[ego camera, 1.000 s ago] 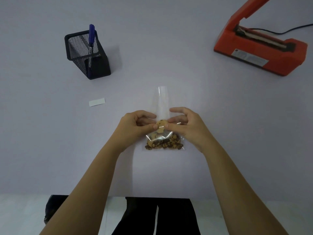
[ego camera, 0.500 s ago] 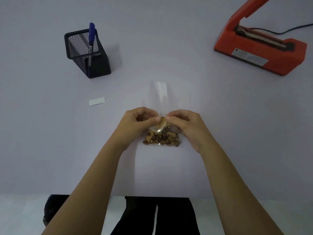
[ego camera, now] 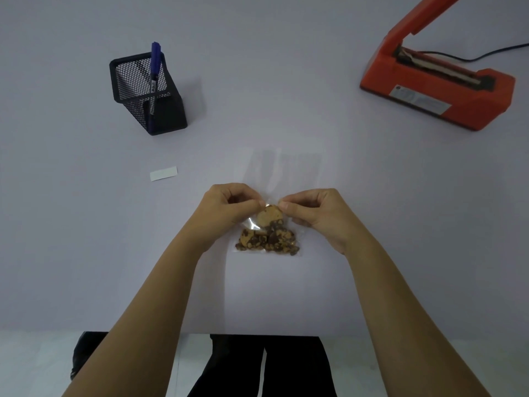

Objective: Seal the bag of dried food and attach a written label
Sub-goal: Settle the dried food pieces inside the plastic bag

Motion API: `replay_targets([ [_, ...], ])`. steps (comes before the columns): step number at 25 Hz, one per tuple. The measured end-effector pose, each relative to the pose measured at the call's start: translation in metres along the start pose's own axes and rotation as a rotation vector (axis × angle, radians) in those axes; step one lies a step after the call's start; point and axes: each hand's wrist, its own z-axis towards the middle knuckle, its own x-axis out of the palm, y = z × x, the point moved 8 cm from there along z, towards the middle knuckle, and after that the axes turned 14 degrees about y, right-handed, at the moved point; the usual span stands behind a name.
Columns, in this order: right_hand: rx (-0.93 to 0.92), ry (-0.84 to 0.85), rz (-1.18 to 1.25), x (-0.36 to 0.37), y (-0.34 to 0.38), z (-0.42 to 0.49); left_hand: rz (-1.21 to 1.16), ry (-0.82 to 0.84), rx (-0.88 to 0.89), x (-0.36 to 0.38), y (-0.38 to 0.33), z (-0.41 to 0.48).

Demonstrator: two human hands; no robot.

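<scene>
Pale table (ego camera: pixel 286 81): bag (ego camera: pixel 270 222) at centre, food (ego camera: pixel 267 242) settled at its 6 o'clock end. Thumb and forefinger of left hand (ego camera: pixel 226 210) and right hand (ego camera: pixel 317 213) pinch it above the food, likely clearing the mouth for the sealer (ego camera: pixel 435 90) at 2 o'clock.

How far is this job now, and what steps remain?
Done: the dried food is inside the clear bag, nothing more. In hand: the left hand and right hand pinch the bag just above the food. Left: sealing it at the orange sealer, whose arm stands raised; writing on the blank-looking white label with the blue pen in the mesh holder; attaching it.
</scene>
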Motion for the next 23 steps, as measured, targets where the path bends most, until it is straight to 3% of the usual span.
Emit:
replay_targets([
  [6,0.015,-0.006,-0.121,-0.013,-0.001,0.001,0.071,0.008,-0.032,-0.005,0.004,0.003],
  [15,-0.014,-0.091,-0.089,-0.026,-0.006,-0.004,0.258,-0.169,-0.024,-0.008,0.006,0.005],
  [23,-0.166,-0.393,-0.559,-0.014,0.014,-0.020,0.471,-0.445,-0.020,0.011,-0.012,-0.008],
])
